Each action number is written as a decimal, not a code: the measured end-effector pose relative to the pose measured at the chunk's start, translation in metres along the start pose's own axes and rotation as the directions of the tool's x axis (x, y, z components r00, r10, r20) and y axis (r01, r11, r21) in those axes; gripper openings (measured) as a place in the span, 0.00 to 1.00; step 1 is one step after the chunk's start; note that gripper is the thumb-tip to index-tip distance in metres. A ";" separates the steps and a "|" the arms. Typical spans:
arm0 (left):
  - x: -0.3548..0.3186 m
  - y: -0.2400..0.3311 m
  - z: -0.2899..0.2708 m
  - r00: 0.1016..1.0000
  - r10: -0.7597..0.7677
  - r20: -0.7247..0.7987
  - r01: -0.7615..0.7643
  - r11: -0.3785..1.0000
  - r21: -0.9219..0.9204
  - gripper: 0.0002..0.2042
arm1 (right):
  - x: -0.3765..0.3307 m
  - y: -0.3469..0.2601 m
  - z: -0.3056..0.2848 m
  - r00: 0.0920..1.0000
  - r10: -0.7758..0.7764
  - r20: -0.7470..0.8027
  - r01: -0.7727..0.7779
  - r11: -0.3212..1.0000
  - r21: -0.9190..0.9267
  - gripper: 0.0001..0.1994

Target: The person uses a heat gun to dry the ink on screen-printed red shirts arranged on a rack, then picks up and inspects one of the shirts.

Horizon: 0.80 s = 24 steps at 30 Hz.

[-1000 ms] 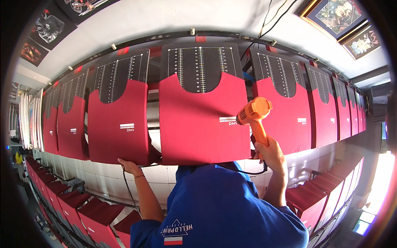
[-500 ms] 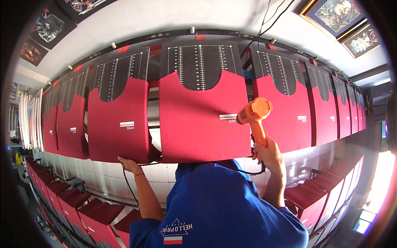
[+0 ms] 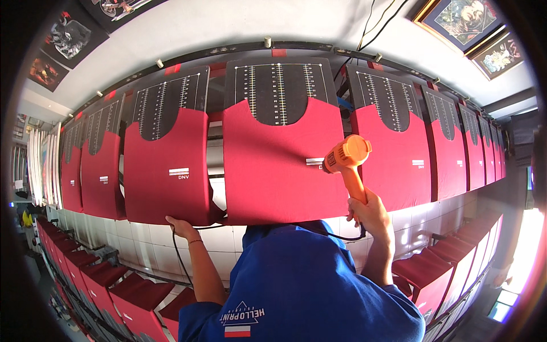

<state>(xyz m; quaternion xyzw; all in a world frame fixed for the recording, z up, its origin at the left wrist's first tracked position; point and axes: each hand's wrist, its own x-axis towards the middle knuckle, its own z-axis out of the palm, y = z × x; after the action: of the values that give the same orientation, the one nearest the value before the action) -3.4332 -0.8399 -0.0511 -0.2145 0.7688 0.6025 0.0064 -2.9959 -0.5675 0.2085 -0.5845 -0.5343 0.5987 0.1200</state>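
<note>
My right hand (image 3: 374, 215) is closed round the handle of an orange heat gun (image 3: 350, 154). The gun's dark nozzle points left, close to the small white print on a red shirt (image 3: 273, 171), and partly covers it. That shirt lies stretched over a dark board (image 3: 277, 85) with white ruler marks. At the lower edge of the neighbouring red shirt (image 3: 162, 194) on the left is my left hand (image 3: 183, 229), its fingers bent. A black cord (image 3: 178, 251) runs through the left hand and hangs down from it; part of the cord is hidden behind my body.
More boards with red shirts (image 3: 393, 165) stand in a curved-looking row on both sides. Another row of red shirts (image 3: 137, 293) lies behind me. Flat white-edged frames (image 3: 45, 165) are stacked at the far left. A dark rail (image 3: 228, 47) runs along the wall.
The heat gun has shifted slightly left over the print, now covering more of it. The whole view has moved a little, and my left hand remains by the shirt's edge.
</note>
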 end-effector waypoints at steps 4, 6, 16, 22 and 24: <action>0.004 -0.005 -0.003 1.000 0.012 0.023 -0.011 0.999 -0.031 0.40 | -0.001 -0.007 0.005 0.999 0.003 -0.037 -0.004 0.999 -0.032 0.10; -0.003 0.002 -0.001 1.000 0.004 0.027 -0.004 1.000 -0.005 0.39 | -0.002 -0.007 0.007 0.998 -0.001 -0.070 -0.002 0.999 -0.048 0.10; -0.008 0.017 -0.011 0.990 0.060 0.124 -0.058 0.998 -0.017 0.36 | 0.008 -0.008 0.028 0.998 -0.042 -0.049 0.045 0.997 0.060 0.09; 0.040 0.040 -0.034 0.997 -0.072 0.021 0.069 0.990 0.125 0.33 | 0.004 -0.021 0.081 0.993 -0.032 -0.110 0.042 0.995 0.088 0.08; 0.079 0.042 -0.047 0.994 -0.105 -0.033 0.108 0.987 0.121 0.32 | 0.000 -0.031 0.106 0.995 -0.012 -0.094 0.025 0.990 0.139 0.08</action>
<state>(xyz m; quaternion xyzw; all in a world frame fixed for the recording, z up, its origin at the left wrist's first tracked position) -3.5076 -0.9012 -0.0203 -0.2623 0.7919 0.5498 0.0415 -3.0993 -0.6078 0.2057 -0.5969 -0.4900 0.6058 0.1911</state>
